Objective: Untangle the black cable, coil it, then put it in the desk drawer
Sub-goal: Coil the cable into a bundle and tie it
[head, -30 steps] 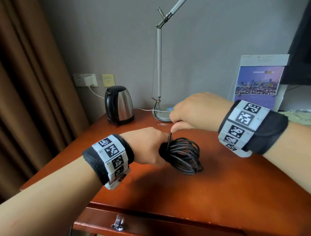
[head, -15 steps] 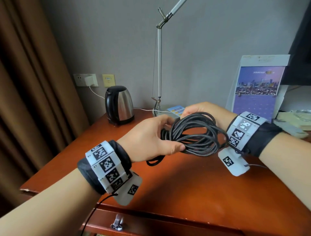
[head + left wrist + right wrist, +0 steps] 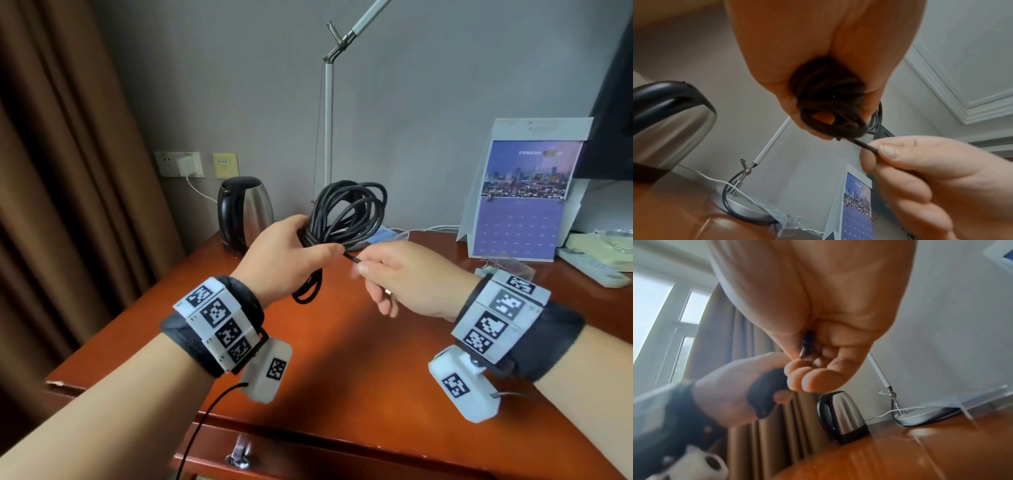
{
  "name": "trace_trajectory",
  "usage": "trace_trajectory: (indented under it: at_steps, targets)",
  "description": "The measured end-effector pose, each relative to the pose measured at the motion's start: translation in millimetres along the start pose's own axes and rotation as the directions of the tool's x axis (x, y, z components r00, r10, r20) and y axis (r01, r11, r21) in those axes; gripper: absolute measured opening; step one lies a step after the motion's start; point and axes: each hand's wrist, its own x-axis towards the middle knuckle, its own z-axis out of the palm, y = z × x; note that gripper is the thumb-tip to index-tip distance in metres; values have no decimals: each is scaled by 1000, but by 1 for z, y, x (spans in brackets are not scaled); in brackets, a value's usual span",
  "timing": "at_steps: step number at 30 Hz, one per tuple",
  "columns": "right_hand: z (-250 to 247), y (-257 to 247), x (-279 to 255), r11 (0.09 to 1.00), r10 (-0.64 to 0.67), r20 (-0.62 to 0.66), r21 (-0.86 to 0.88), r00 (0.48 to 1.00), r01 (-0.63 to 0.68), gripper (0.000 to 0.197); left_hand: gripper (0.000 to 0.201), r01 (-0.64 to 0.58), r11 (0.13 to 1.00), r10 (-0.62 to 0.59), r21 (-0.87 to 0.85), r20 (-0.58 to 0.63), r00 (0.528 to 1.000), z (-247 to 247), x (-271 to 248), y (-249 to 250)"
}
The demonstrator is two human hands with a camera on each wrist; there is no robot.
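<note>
Raised upright since earlier, coil (image 3: 346,212) is clenched by left hand (image 3: 284,257); right hand (image 3: 411,277) beside it pinches the loose end.

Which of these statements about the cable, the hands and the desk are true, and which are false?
1. The left hand grips the coiled black cable. True.
2. The right hand is empty. False: it pinches the cable's loose end.
3. The coil lies on the desk. False: it is held above it.
4. A kettle stands at the back of the desk. True.
5. The desk drawer holds the cable. False: the hands do.
</note>
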Motion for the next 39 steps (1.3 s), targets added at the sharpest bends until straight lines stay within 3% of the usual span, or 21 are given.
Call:
trace_trajectory:
  at_steps: [5, 10, 14, 16, 21, 24, 28, 34, 39]
  targets:
    - [1, -12, -1, 996, 65, -58, 68, 996, -61, 25, 60, 39, 982, 5, -184, 233, 972, 2, 0, -9]
    - [-3, -21, 2, 991, 96, -50, 93, 994, -91, 27, 27, 63, 950, 20, -307, 260, 965, 5, -7, -4]
    - [-1, -23, 3, 997, 66, -43, -48, 997, -68, 41, 5, 39, 940, 45, -338, 236, 971, 11, -8, -3]
    - [1, -23, 4, 993, 74, -58, -90, 996, -79, 50, 9, 46, 941, 26, -336, 208, 978, 13, -9, -5]
    - [5, -26, 4, 996, 89, -81, 8, 993, -89, 73, 18, 67, 929, 29, -363, 254, 967, 17, -9, -12]
    - [5, -24, 8, 994, 108, -78, 15, 991, -108, 70, 3, 14, 918, 96, -396, 256, 962, 18, -7, -12]
    - [1, -20, 13, 985, 148, -35, -81, 988, -150, 74, 17, -10, 903, 114, -430, 218, 969, 18, -7, -16]
    - [-9, -18, 13, 992, 122, 46, 26, 991, -123, 38, 18, 98, 870, -39, -483, 131, 991, 20, -6, -24]
    - [-13, -21, 10, 992, 125, 31, 6, 992, -126, 32, 19, 189, 793, -169, -579, 90, 982, 22, -1, -31]
